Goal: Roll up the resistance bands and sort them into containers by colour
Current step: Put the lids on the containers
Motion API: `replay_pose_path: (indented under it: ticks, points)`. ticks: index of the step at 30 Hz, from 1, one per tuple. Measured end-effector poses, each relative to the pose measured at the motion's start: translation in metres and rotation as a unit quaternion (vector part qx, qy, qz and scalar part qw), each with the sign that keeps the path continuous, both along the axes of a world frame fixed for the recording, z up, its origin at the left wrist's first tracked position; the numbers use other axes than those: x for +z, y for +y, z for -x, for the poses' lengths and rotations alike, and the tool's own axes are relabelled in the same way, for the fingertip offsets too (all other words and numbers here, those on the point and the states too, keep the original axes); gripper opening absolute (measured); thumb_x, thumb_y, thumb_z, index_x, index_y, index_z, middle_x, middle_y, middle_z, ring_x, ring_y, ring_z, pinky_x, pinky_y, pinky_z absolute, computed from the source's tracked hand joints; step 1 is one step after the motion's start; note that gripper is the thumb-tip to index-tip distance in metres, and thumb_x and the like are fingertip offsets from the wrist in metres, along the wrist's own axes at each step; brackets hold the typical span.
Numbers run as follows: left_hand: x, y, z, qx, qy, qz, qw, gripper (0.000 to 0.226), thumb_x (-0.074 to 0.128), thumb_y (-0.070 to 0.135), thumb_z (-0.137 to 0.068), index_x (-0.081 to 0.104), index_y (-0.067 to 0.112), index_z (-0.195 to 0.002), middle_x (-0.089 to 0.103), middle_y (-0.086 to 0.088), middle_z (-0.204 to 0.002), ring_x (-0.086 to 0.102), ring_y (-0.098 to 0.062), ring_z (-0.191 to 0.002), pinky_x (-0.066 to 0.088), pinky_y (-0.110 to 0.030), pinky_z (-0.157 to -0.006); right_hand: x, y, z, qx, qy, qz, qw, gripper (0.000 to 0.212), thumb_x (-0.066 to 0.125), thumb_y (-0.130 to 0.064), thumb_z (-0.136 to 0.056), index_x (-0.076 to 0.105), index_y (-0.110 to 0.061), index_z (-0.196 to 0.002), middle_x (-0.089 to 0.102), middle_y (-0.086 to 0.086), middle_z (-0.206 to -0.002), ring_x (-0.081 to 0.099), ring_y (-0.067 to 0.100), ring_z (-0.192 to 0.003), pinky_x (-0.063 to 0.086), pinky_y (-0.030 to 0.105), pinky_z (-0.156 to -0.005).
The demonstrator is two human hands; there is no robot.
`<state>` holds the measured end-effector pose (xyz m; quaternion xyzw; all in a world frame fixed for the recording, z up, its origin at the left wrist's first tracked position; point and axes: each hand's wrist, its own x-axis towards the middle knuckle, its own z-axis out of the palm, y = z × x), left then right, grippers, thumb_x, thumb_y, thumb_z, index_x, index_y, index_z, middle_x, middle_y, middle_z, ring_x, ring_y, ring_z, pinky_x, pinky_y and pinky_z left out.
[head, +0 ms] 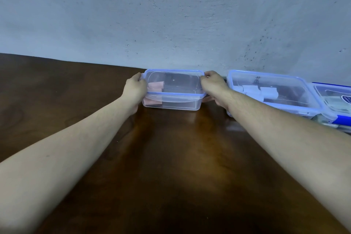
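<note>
1. Nearest the camera there's just the dark brown wooden table [171, 157], with both bare forearms stretching out over it toward the far edge.

2. Further out, dead centre, sits a clear plastic container [171, 101] with a blue-rimmed lid [174, 81] on top. It's close to the far edge of the table, near the wall.

3. The person's left hand [135, 91] is clamped on the left end of that container, fingers curled around the side, thumb up by the lid's edge.

4. The right hand [213, 86] grips the right end the same way, with the fingers wrapped down the side and the thumb on the lid rim. So both hands are on the box, one per end.

5. Inside, tucked into the left end, are pink rolled bands [156, 85]. Looks like more than one roll, but the exact count is hard to tell through the plastic.

6. Just to the right is a second lidded container [275, 91], same blue-trimmed type, holding white rolled bands [254, 89]. The right forearm covers its near left corner.

7. Right beside that, at the right edge of the view, is a third container [334, 104] with a dark blue label. Its contents can't be made out.

8. Farthest back is a pale, speckled grey wall [171, 15] running along the table's far edge.
</note>
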<state>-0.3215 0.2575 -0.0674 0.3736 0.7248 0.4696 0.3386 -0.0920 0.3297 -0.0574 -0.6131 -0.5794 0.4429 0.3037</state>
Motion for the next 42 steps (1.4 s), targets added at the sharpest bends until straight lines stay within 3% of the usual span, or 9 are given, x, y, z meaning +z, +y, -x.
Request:
replay_pose_path:
  ticks: [4,9,15,18,22,28,34,38,42]
  points:
    - [-0.001,-0.006,-0.005,-0.012,0.064,-0.009,0.998,0.03,0.028,0.014,-0.099,0.043,0.023,-0.075,0.044,0.007,-0.092,0.037,-0.006,-0.066,0.032,-0.02,-0.059,0.0,-0.002,-0.002,0.017,-0.005,0.003,1.0,0.039,0.041,-0.031,-0.101,0.053,-0.026,-0.138,0.068,0.001,-0.116,0.069,0.024,-0.093,0.062,0.038,-0.057]
    - [0.001,-0.005,-0.002,-0.029,0.122,0.012,0.992,0.028,0.027,0.015,-0.1,0.053,0.016,-0.089,0.048,0.004,-0.087,0.042,-0.014,-0.08,0.031,-0.022,-0.062,0.003,-0.002,0.004,0.013,-0.054,-0.016,0.998,0.032,0.035,-0.025,-0.103,0.064,-0.021,-0.118,0.07,0.003,-0.104,0.067,0.023,-0.091,0.061,0.044,-0.081]
    - [0.016,-0.008,-0.003,-0.043,0.167,0.043,0.984,0.027,0.028,0.015,-0.099,0.055,0.017,-0.095,0.047,0.004,-0.081,0.046,-0.02,-0.084,0.033,-0.027,-0.058,-0.001,-0.003,0.003,0.001,-0.095,-0.012,0.995,0.038,0.033,-0.034,-0.107,0.038,-0.014,-0.138,0.057,0.004,-0.094,0.05,0.016,-0.074,0.043,0.032,-0.07]
    - [0.019,-0.012,-0.005,-0.04,0.169,0.046,0.984,0.038,0.029,0.02,-0.1,0.05,0.009,-0.13,0.056,-0.002,-0.103,0.052,-0.019,-0.087,0.038,-0.031,-0.069,-0.003,-0.008,0.004,-0.009,-0.072,-0.005,0.997,0.031,0.034,-0.034,-0.107,0.043,-0.014,-0.128,0.056,0.003,-0.095,0.05,0.015,-0.073,0.047,0.035,-0.073]
    - [0.018,-0.014,-0.006,-0.014,0.109,0.01,0.994,0.043,0.034,0.02,-0.101,0.044,0.011,-0.142,0.054,-0.002,-0.125,0.047,-0.014,-0.099,0.038,-0.028,-0.081,0.003,-0.009,0.004,-0.024,-0.009,-0.01,1.0,0.017,0.041,-0.028,-0.105,0.047,-0.02,-0.118,0.056,-0.001,-0.098,0.057,0.017,-0.085,0.057,0.037,-0.079]
    - [0.017,-0.01,-0.008,-0.019,0.113,0.009,0.993,0.036,0.03,0.013,-0.1,0.051,0.017,-0.129,0.054,-0.001,-0.119,0.047,-0.014,-0.092,0.038,-0.02,-0.061,0.009,-0.004,0.006,-0.025,-0.007,-0.019,0.999,0.029,0.05,-0.026,-0.103,0.055,-0.02,-0.13,0.061,0.001,-0.108,0.064,0.022,-0.096,0.06,0.035,-0.065]
    - [0.016,-0.008,-0.006,-0.022,0.151,0.037,0.988,0.05,0.027,0.019,-0.102,0.033,0.018,-0.152,0.036,-0.007,-0.154,0.048,-0.024,-0.119,0.035,-0.027,-0.084,0.012,-0.002,0.004,-0.019,-0.041,-0.039,0.998,0.035,0.053,-0.03,-0.101,0.061,-0.023,-0.134,0.068,-0.003,-0.102,0.071,0.021,-0.079,0.064,0.044,-0.069]
    - [0.018,-0.005,-0.004,-0.036,0.155,0.053,0.986,0.053,0.026,0.021,-0.101,0.03,0.021,-0.154,0.033,-0.008,-0.157,0.047,-0.026,-0.129,0.036,-0.028,-0.084,0.013,-0.004,0.003,-0.03,-0.022,-0.028,0.999,0.029,0.051,-0.024,-0.103,0.063,-0.022,-0.129,0.066,-0.004,-0.095,0.068,0.019,-0.075,0.062,0.04,-0.059]
    - [0.016,-0.003,-0.006,-0.036,0.176,0.053,0.982,0.051,0.024,0.017,-0.102,0.031,0.017,-0.153,0.039,-0.009,-0.153,0.046,-0.025,-0.129,0.035,-0.027,-0.085,0.009,-0.007,0.005,-0.028,-0.041,-0.04,0.998,0.033,0.049,-0.03,-0.103,0.06,-0.025,-0.134,0.067,-0.006,-0.102,0.069,0.02,-0.082,0.063,0.043,-0.073]
